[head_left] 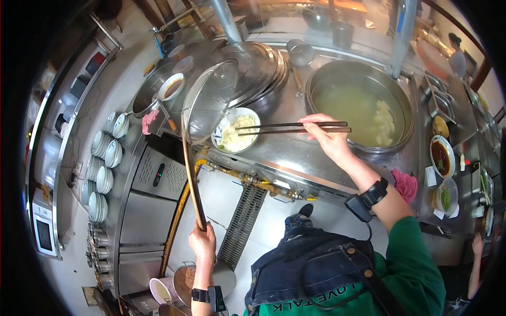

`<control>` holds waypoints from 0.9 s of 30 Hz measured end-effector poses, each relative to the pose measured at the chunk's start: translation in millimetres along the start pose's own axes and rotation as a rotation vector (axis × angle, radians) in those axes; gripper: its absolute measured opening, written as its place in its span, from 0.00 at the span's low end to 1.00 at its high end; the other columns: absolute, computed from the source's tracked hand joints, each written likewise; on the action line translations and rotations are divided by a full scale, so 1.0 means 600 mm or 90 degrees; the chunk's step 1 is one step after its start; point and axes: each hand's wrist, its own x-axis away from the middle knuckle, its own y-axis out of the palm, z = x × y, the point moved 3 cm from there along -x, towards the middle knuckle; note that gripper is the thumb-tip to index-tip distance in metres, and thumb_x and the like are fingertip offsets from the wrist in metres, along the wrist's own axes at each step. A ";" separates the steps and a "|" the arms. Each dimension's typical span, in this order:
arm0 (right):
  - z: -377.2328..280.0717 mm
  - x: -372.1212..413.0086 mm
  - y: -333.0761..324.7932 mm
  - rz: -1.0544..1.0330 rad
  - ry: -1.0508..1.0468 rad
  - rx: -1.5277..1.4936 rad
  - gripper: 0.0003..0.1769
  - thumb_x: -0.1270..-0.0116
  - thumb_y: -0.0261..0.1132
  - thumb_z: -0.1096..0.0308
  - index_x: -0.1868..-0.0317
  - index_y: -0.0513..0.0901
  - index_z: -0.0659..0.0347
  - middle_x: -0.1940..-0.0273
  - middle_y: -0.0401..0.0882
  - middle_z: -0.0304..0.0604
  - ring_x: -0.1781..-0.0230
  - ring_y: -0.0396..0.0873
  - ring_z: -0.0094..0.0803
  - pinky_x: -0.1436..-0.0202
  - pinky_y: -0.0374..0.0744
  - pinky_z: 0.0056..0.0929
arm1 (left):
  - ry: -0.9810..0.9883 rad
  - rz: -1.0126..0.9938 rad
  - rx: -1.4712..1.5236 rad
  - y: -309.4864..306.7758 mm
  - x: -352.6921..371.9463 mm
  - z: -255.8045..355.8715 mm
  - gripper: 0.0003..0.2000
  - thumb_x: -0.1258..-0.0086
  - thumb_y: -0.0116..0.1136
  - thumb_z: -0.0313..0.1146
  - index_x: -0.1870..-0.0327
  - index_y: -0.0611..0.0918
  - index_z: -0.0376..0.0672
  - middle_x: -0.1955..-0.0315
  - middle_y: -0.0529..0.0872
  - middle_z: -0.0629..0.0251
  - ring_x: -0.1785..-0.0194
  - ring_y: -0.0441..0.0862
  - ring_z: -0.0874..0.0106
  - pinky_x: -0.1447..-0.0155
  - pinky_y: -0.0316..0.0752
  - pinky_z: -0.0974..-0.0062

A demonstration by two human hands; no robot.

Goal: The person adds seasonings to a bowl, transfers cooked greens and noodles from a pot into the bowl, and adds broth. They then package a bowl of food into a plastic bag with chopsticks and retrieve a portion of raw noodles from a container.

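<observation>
My right hand (328, 136) grips a pair of dark chopsticks (295, 127), their tips over a white bowl (252, 117) heaped with pale, dumpling-like food (235, 136). My left hand (202, 240) is closed around the long wooden handle of a wire strainer (213, 95). The strainer's mesh basket tilts up beside the bowl, overlapping its left rim in this view. Right of the bowl stands a large pot (310, 92) of cloudy, yellowish liquid, with more pale pieces (385, 124) along its right side.
Stacked metal lids (253, 68) sit behind the bowl. A ladle (299, 84) lies near the pot. Stacked bowls (97, 206) fill the left counter, and a pink cloth (405, 185) rests at the right corner. Another person's hand (477, 244) shows at far right. A floor drain (240, 221) runs below.
</observation>
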 end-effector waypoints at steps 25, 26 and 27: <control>0.230 0.015 -0.456 0.108 0.278 0.596 0.07 0.44 0.58 0.64 0.68 0.81 0.55 0.76 0.79 0.44 0.75 0.78 0.33 0.69 0.75 0.27 | 0.655 -0.330 -0.208 0.414 -0.419 0.646 0.11 0.45 0.52 0.34 0.66 0.78 0.37 0.76 0.80 0.48 0.67 0.78 0.50 0.60 0.72 0.58; 0.233 0.007 -0.469 0.128 0.317 0.570 0.07 0.44 0.59 0.64 0.68 0.81 0.55 0.76 0.79 0.45 0.75 0.78 0.34 0.70 0.74 0.27 | 0.660 -0.354 -0.315 0.455 -0.427 0.664 0.10 0.45 0.52 0.33 0.67 0.78 0.36 0.75 0.81 0.49 0.66 0.78 0.51 0.59 0.72 0.59; 0.239 0.006 -0.482 0.147 0.355 0.544 0.07 0.44 0.59 0.65 0.68 0.81 0.55 0.76 0.79 0.45 0.76 0.78 0.34 0.72 0.73 0.28 | 0.664 -0.376 -0.421 0.485 -0.431 0.677 0.10 0.45 0.51 0.32 0.67 0.78 0.35 0.74 0.81 0.49 0.65 0.79 0.52 0.58 0.73 0.59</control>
